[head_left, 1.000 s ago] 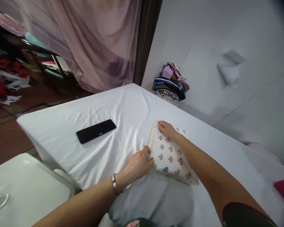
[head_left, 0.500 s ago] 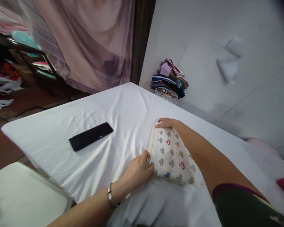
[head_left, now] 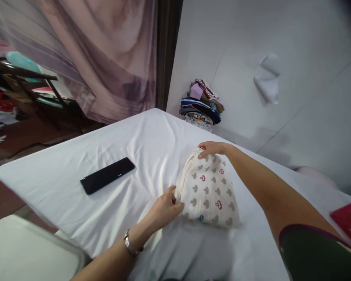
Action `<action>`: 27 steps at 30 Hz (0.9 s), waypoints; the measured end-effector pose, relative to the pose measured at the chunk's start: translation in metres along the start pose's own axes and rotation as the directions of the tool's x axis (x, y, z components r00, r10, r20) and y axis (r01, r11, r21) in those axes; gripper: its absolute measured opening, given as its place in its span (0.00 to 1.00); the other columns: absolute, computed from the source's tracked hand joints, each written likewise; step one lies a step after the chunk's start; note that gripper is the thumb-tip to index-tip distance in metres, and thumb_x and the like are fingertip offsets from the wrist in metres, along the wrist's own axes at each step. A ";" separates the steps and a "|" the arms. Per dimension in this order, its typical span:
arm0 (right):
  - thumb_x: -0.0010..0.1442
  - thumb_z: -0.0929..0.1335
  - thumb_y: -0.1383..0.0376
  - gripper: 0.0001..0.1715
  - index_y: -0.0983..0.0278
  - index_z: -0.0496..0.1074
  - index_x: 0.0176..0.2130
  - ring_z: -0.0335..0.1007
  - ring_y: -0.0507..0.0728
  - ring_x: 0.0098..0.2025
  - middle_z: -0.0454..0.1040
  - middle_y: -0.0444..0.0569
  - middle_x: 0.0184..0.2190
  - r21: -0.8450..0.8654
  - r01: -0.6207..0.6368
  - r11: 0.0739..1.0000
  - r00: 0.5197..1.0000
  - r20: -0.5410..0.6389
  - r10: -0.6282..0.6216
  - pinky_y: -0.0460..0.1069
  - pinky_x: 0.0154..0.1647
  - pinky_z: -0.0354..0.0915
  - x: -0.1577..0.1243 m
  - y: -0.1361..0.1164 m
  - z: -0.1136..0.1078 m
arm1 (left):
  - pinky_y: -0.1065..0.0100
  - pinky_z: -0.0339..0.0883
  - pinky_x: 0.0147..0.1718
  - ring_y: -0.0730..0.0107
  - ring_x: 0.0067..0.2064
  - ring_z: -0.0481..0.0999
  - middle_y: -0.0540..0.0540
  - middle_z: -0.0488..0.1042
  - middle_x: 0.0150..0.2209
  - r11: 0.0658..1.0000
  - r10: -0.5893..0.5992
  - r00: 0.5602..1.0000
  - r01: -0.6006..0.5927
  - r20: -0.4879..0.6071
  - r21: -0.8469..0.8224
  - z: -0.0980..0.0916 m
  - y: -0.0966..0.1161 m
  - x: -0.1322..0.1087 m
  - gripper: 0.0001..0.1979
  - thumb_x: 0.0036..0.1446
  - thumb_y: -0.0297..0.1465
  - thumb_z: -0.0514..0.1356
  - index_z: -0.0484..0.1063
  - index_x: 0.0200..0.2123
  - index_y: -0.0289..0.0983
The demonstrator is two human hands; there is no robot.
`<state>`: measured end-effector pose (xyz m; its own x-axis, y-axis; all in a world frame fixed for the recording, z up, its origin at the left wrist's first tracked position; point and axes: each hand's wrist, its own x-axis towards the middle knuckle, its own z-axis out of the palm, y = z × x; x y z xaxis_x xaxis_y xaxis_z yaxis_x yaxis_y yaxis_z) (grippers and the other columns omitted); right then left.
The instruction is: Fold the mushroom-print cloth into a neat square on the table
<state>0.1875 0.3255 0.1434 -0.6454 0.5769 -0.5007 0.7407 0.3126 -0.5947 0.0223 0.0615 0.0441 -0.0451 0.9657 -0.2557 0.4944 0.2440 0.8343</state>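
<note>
A folded white cloth printed with grey, red and blue mushrooms lies on the white sheet, its layered edges showing on the left side. At its near-left corner is my left hand, thumb and index finger around the layered edge; a silver bracelet sits on that wrist. My right hand grips the far corner, fingers bent over the layers and lifting them a little. Left of the cloth, a black phone lies flat on the sheet.
Stacked folded clothes stand beyond the sheet's far edge, near the wall. A pink curtain hangs at the back left. A white chair or stool stands at the lower left, a red item at the right edge.
My right hand has raised the far corner slightly, and the left-side layers now bow and fan out. My left hand stays at the near corner. The view has shifted a little.
</note>
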 end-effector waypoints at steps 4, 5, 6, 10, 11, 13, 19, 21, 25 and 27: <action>0.38 0.76 0.56 0.29 0.62 0.72 0.41 0.72 0.59 0.42 0.77 0.46 0.39 0.039 0.100 0.994 0.995 0.006 -0.100 0.50 0.41 0.67 -0.035 0.000 -0.011 | 0.70 0.58 0.26 0.71 0.28 0.69 0.53 0.68 0.24 1.000 -0.017 0.990 0.014 0.141 0.022 -0.005 0.005 0.004 0.15 0.45 0.34 0.56 0.69 0.37 0.35; 0.38 0.76 0.56 0.27 0.62 0.73 0.39 0.73 0.59 0.41 0.77 0.46 0.37 0.002 0.109 0.994 0.993 -0.036 -0.109 0.50 0.41 0.68 -0.043 -0.001 -0.015 | 0.71 0.57 0.25 0.71 0.27 0.68 0.53 0.66 0.23 0.999 -0.026 0.983 0.021 0.182 0.032 -0.007 0.009 0.005 0.10 0.45 0.34 0.56 0.68 0.31 0.36; 0.38 0.76 0.56 0.25 0.62 0.73 0.37 0.73 0.58 0.39 0.77 0.46 0.35 -0.034 0.114 0.993 0.989 -0.090 -0.117 0.50 0.40 0.68 -0.052 -0.001 -0.019 | 0.71 0.56 0.24 0.71 0.26 0.68 0.53 0.65 0.22 0.999 -0.028 0.977 0.019 0.211 0.046 -0.011 0.014 0.006 0.07 0.45 0.35 0.55 0.66 0.27 0.37; 0.39 0.76 0.56 0.21 0.63 0.74 0.33 0.72 0.57 0.35 0.76 0.45 0.31 -0.063 0.200 0.978 0.928 -0.308 -0.210 0.50 0.38 0.69 -0.086 -0.003 -0.045 | 0.70 0.56 0.25 0.70 0.28 0.68 0.52 0.66 0.23 0.965 0.094 0.990 -0.116 0.104 0.235 -0.045 0.052 0.016 0.08 0.45 0.36 0.55 0.64 0.23 0.38; 0.39 0.76 0.56 0.21 0.64 0.73 0.33 0.72 0.56 0.34 0.76 0.45 0.31 -0.051 0.239 0.970 0.893 -0.380 -0.240 0.50 0.37 0.69 -0.095 -0.004 -0.054 | 0.69 0.57 0.26 0.69 0.29 0.68 0.52 0.67 0.24 0.930 0.166 0.985 -0.171 0.042 0.324 -0.058 0.066 0.021 0.07 0.46 0.36 0.55 0.65 0.24 0.38; 0.40 0.76 0.55 0.22 0.65 0.72 0.33 0.72 0.55 0.32 0.75 0.46 0.30 -0.051 0.323 0.945 0.781 -0.550 -0.297 0.51 0.36 0.69 -0.114 -0.004 -0.073 | 0.67 0.60 0.30 0.66 0.33 0.70 0.49 0.70 0.31 0.832 0.362 0.923 -0.258 -0.128 0.491 -0.087 0.099 0.029 0.09 0.47 0.37 0.54 0.68 0.29 0.37; 0.43 0.75 0.51 0.32 0.63 0.69 0.45 0.70 0.56 0.40 0.74 0.46 0.38 -0.390 0.414 0.823 0.355 -0.763 -0.540 0.53 0.43 0.67 -0.173 0.005 -0.079 | 0.60 0.60 0.47 0.60 0.47 0.69 0.43 0.69 0.45 0.514 0.769 0.588 -0.334 -0.252 0.790 -0.124 0.156 0.035 0.15 0.51 0.33 0.54 0.67 0.43 0.34; 0.48 0.73 0.53 0.30 0.61 0.68 0.48 0.69 0.59 0.45 0.73 0.48 0.42 -0.506 0.298 0.810 0.352 -0.730 -0.586 0.55 0.48 0.64 -0.182 0.022 -0.051 | 0.56 0.56 0.51 0.58 0.49 0.69 0.43 0.70 0.45 0.415 0.821 0.544 -0.361 -0.173 0.836 -0.109 0.139 0.035 0.14 0.53 0.30 0.54 0.67 0.43 0.35; 0.55 0.67 0.65 0.15 0.62 0.71 0.44 0.68 0.62 0.47 0.74 0.54 0.44 -0.652 0.147 0.743 0.527 -0.585 -0.617 0.58 0.51 0.59 -0.169 0.081 0.042 | 0.56 0.56 0.53 0.61 0.46 0.71 0.42 0.72 0.41 0.305 0.814 0.579 -0.494 0.046 0.814 -0.054 0.065 0.032 0.13 0.52 0.24 0.52 0.68 0.42 0.36; 0.53 0.65 0.71 0.15 0.62 0.71 0.42 0.69 0.61 0.44 0.75 0.54 0.41 -0.675 0.138 0.724 0.653 -0.488 -0.579 0.58 0.50 0.59 -0.157 0.112 0.090 | 0.58 0.60 0.50 0.63 0.44 0.72 0.43 0.73 0.39 0.327 0.750 0.645 -0.555 0.147 0.765 -0.028 0.031 0.028 0.15 0.51 0.21 0.52 0.68 0.42 0.38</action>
<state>0.3546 0.2016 0.0988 -0.7594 0.5637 0.3248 0.5735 0.8158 -0.0750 0.0123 0.0988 0.0768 0.4695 0.7925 0.3893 0.8508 -0.5240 0.0406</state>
